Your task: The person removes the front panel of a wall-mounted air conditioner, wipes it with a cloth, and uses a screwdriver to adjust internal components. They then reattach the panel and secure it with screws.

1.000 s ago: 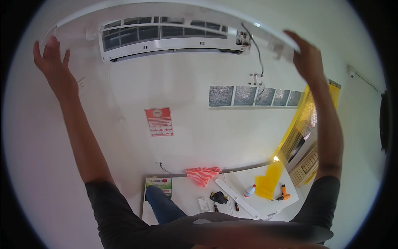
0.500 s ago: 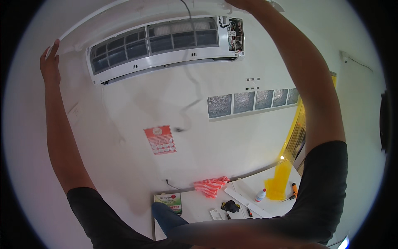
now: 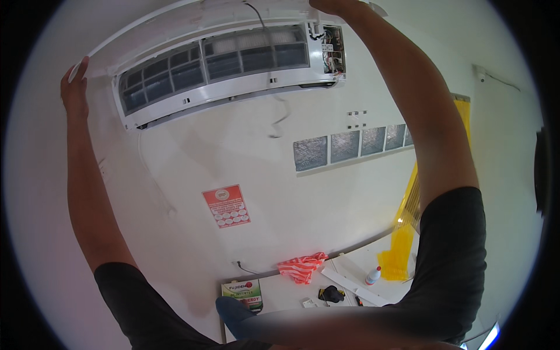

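Both your arms are raised to the wall-mounted air conditioner [image 3: 233,70], whose white front cover [image 3: 192,20] is swung up above the body, leaving the dark filter grilles [image 3: 216,64] exposed. Your left hand [image 3: 74,87] grasps the left end of the cover, fingers curled over its edge. Your right hand [image 3: 332,6] is at the cover's right end, at the very top of the view; it touches the panel, but it is cut off there, so you cannot tell whether it is clenched or released. Just below it, at the right end of the unit, an open compartment shows wiring [image 3: 331,46]. A thin cable [image 3: 280,119] hangs loose under the unit against the white wall. Lower on the wall is a red notice [image 3: 226,205], and to the right a row of glass blocks [image 3: 350,146]. Far below, on the white surface [image 3: 286,291], lie an orange-striped cloth [image 3: 302,266], a small white bottle [image 3: 372,275] and a green-and-white box [image 3: 242,293].
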Available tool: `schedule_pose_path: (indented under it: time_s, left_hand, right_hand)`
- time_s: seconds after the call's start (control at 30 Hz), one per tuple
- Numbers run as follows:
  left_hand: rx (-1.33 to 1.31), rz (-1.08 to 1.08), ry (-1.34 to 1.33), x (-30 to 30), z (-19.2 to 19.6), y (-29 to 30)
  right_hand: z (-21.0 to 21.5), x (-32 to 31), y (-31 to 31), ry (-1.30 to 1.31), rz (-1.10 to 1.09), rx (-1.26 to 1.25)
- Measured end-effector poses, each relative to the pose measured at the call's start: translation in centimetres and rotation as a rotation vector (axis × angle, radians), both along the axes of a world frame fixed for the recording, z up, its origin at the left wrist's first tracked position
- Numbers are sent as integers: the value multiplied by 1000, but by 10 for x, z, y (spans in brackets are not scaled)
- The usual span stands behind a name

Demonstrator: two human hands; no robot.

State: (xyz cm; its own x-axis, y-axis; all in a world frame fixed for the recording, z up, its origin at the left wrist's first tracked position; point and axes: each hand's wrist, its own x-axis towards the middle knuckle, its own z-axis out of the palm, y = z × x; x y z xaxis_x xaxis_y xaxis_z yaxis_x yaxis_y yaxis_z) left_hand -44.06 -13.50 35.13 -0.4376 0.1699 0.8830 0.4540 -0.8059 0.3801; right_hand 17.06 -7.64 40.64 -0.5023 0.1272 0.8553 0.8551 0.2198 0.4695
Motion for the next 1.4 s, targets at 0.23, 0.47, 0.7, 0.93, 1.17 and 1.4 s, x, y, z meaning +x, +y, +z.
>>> schedule_pose_path:
  time_s: [0.23, 0.47, 0.7, 0.93, 1.17, 1.4]
  left_hand:
    - [178, 65, -48, -16, -4, 21]
    - [170, 64, -30, -10, -22, 38]
    - [73, 106, -144, -15, -42, 94]
    - [174, 78, -148, -19, -33, 146]
    - [385, 431, -116, -19, -38, 179]
    - [388, 581, -132, -6, -40, 175]
  right_hand:
    - [-6, -13, 3, 62, 27, 33]
    - [-1, -5, 27, 3, 28, 65]
    - [-10, 12, 49, 11, 55, 58]
    - [-37, 0, 33, -29, 101, 172]
    - [-52, -24, -9, -75, 98, 172]
    - [-49, -29, -11, -112, 121, 201]
